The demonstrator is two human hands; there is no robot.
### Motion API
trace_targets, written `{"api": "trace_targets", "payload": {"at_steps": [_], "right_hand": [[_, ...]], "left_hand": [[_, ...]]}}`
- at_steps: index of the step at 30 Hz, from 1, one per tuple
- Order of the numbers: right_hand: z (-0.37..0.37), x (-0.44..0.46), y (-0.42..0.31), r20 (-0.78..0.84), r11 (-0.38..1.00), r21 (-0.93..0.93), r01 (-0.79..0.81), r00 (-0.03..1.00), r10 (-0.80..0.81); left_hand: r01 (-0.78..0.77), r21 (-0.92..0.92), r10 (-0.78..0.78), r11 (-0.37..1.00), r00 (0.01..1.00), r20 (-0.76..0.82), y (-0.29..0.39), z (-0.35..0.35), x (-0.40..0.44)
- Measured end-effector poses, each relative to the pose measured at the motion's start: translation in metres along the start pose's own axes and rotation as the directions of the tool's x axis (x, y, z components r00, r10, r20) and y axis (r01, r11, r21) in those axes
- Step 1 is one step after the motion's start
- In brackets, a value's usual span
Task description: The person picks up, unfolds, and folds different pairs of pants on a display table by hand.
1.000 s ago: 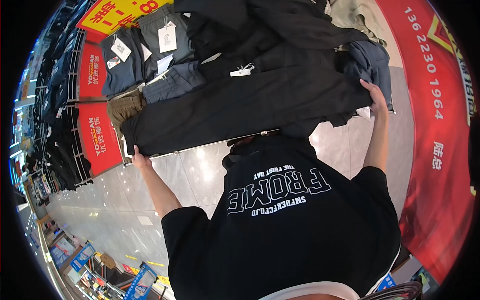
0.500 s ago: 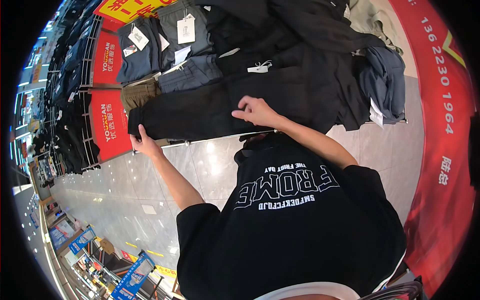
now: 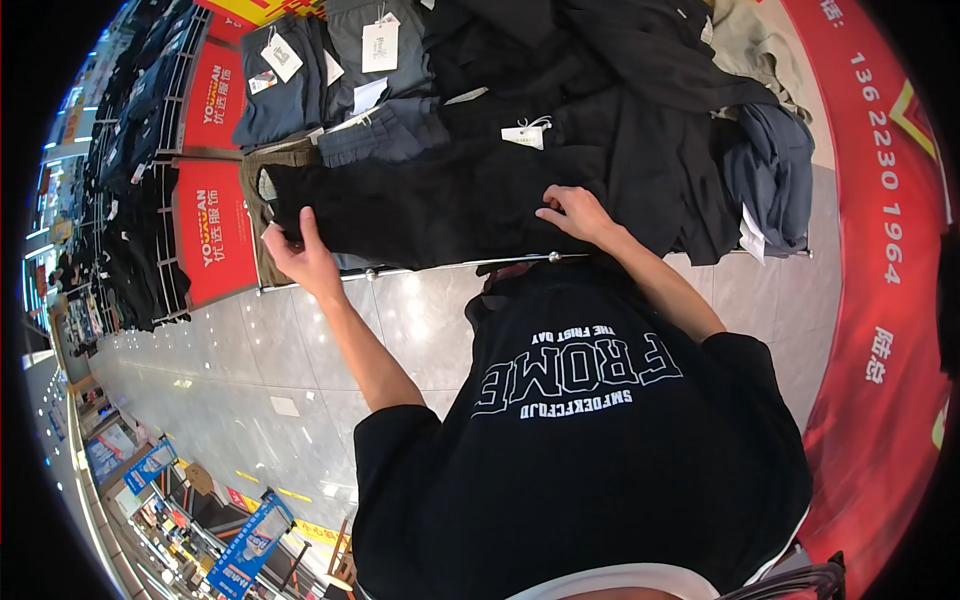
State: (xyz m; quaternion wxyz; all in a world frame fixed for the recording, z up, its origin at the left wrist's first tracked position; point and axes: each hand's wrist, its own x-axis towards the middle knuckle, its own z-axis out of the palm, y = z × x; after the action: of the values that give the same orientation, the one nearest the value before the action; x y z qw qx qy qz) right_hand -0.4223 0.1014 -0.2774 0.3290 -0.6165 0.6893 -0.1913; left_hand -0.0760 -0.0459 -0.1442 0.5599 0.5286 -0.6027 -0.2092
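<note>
A pair of black trousers (image 3: 420, 205) lies stretched sideways along the front of the display. At its left end is my left hand (image 3: 308, 265), thumb and fingers spread around the lower corner of the leg and touching the cloth. The end of that leg is turned a little, and a pale inside patch shows there. My right hand (image 3: 582, 215) is over the right part of the black cloth, fingers loosely curled and apart, holding nothing; whether it touches the cloth I cannot tell. A white tag (image 3: 524, 136) rests on the black cloth farther back.
Folded grey trousers (image 3: 378, 60) with tags, blue-grey trousers (image 3: 385, 135) and brown trousers (image 3: 262, 220) lie at the left. A bundled dark blue garment (image 3: 775, 170) sits at the right end. A metal rail (image 3: 460, 264) edges the front. A red banner (image 3: 860, 330) stands right.
My left hand has shifted up and right, its thumb and fingers spreading from the hem. The right hand has moved rightward over the cloth. The trouser end has turned, showing its pale inside.
</note>
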Motion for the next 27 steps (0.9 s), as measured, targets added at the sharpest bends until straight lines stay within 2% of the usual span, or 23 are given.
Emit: {"api": "trace_targets", "payload": {"at_steps": [2, 3, 4, 5, 6, 7, 8, 9, 10, 12, 13, 14, 16, 18, 20, 21, 22, 23, 24, 25, 26, 27], "right_hand": [[-0.006, -0.002, -0.005, 0.090, 0.952, 0.303, -0.042, 0.996, 0.016], [-0.004, -0.001, -0.002, 0.087, 0.952, 0.302, -0.045, 0.996, 0.020], [0.000, 0.000, 0.003, 0.050, 0.862, 0.505, -0.038, 0.999, 0.015], [0.002, 0.000, 0.006, 0.015, 0.730, 0.683, -0.023, 1.000, 0.018], [-0.007, -0.003, 0.003, 0.017, 0.733, 0.680, -0.025, 1.000, 0.019], [-0.022, -0.007, -0.005, 0.111, 0.407, 0.905, -0.125, 0.992, 0.058], [-0.031, -0.009, -0.008, 0.211, 0.014, 0.977, -0.212, 0.976, 0.057], [-0.035, -0.011, 0.001, 0.251, -0.058, 0.967, -0.247, 0.965, 0.072], [-0.045, -0.016, -0.007, 0.218, -0.162, 0.969, -0.188, 0.957, 0.193], [-0.049, -0.023, 0.014, 0.195, 0.025, 0.977, -0.214, 0.927, 0.322], [-0.036, -0.022, 0.025, -0.003, 0.088, 0.995, -0.039, 0.899, 0.439], [-0.029, -0.025, 0.034, -0.007, 0.086, 0.996, -0.034, 0.897, 0.442], [-0.023, -0.030, 0.046, 0.162, 0.223, 0.933, -0.282, 0.884, 0.439], [-0.018, -0.026, 0.038, 0.111, 0.268, 0.923, -0.274, 0.861, 0.497], [0.001, -0.018, 0.044, -0.078, 0.579, 0.778, -0.245, 0.876, 0.476], [0.009, -0.016, 0.046, -0.203, 0.685, 0.689, -0.235, 0.845, 0.494], [0.010, -0.016, 0.042, -0.208, 0.685, 0.691, -0.230, 0.845, 0.493], [0.013, -0.018, 0.037, -0.331, 0.810, 0.539, -0.232, 0.826, 0.456], [0.016, -0.020, 0.032, -0.441, 0.900, 0.363, -0.242, 0.806, 0.394], [0.012, -0.024, 0.021, -0.466, 0.950, 0.069, -0.305, 0.832, 0.301], [0.011, -0.026, 0.017, -0.466, 0.951, 0.070, -0.303, 0.832, 0.299], [0.012, -0.028, 0.013, -0.524, 0.955, 0.033, -0.295, 0.808, 0.268]], "left_hand": [[-0.094, 0.138, 0.090, 0.986, 0.995, 0.036, 0.022, 0.016, -0.014], [-0.263, 0.188, 0.239, 0.946, 0.961, 0.141, 0.038, 0.024, -0.021], [-0.426, 0.219, 0.372, 0.878, 0.894, 0.248, 0.057, 0.034, -0.029], [-0.464, 0.143, 0.389, 0.874, 0.846, 0.366, 0.073, 0.046, -0.039], [-0.491, 0.064, 0.406, 0.869, 0.781, 0.474, 0.088, 0.058, -0.052], [-0.374, 0.023, 0.276, 0.927, 0.724, 0.632, 0.099, 0.069, -0.069], [-0.335, -0.092, 0.287, 0.938, 0.596, 0.750, 0.109, 0.082, -0.082], [-0.318, -0.219, 0.355, 0.923, 0.473, 0.806, 0.114, 0.090, -0.093], [-0.282, -0.341, 0.427, 0.896, 0.342, 0.837, 0.117, 0.095, -0.101], [0.023, -0.307, 0.295, 0.951, 0.215, 0.931, 0.108, 0.099, -0.115], [0.169, -0.269, 0.231, 0.948, 0.213, 0.949, 0.098, 0.102, -0.118], [0.185, -0.257, 0.203, 0.949, 0.266, 0.942, 0.079, 0.106, -0.119], [0.219, -0.121, 0.000, 0.968, 0.482, 0.876, 0.033, 0.111, -0.126], [0.053, 0.094, -0.102, 0.994, 0.734, 0.671, -0.017, 0.116, -0.129], [0.074, 0.401, -0.280, 0.913, 0.830, 0.483, -0.062, 0.116, -0.131], [0.067, 0.398, -0.273, 0.915, 0.830, 0.486, -0.081, 0.116, -0.133], [0.136, 0.458, -0.373, 0.878, 0.795, 0.479, -0.099, 0.116, -0.135], [0.202, 0.517, -0.470, 0.832, 0.752, 0.462, -0.103, 0.116, -0.133], [0.201, 0.517, -0.468, 0.832, 0.754, 0.461, -0.106, 0.117, -0.133], [0.231, 0.515, -0.503, 0.825, 0.715, 0.485, -0.104, 0.118, -0.131], [0.259, 0.515, -0.535, 0.817, 0.673, 0.510, -0.102, 0.118, -0.130], [0.258, 0.515, -0.535, 0.817, 0.674, 0.510, -0.099, 0.119, -0.130]]}}
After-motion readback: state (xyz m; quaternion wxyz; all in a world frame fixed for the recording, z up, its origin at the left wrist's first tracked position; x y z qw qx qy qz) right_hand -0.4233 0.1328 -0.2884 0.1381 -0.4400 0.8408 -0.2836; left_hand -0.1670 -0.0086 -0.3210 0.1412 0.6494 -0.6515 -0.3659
